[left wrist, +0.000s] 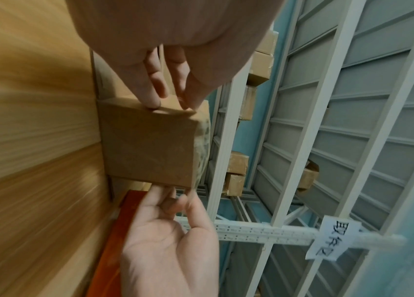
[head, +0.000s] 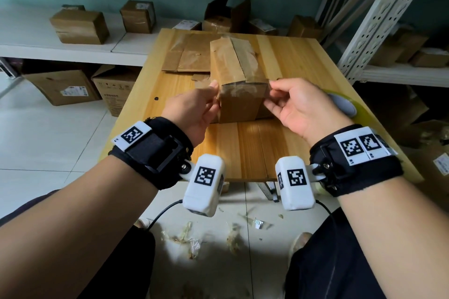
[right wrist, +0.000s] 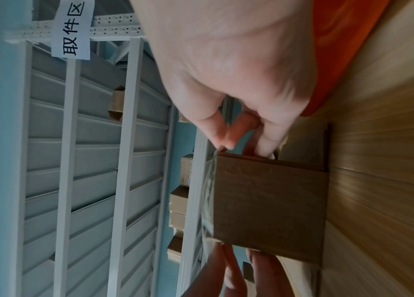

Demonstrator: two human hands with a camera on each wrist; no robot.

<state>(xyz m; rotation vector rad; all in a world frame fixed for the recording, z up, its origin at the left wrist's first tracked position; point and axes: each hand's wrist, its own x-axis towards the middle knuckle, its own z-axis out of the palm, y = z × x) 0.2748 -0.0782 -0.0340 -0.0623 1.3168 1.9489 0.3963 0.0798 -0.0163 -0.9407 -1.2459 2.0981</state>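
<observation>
Left hand [head: 194,114] and right hand [head: 301,110] face inward — both pinching

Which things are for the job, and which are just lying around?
In the job: cardboard box, pinched by left hand and right hand; probably the tape roll nearby.
Lying about: flattened cardboard behind it; shelf boxes; floor scraps.

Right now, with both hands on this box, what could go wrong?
The tape on the cardboard box looks wrinkled; the left hand and right hand pinching its near corners may seal creases. The tape roll sits near the table edge beside the right hand; a bump could knock it off.
</observation>
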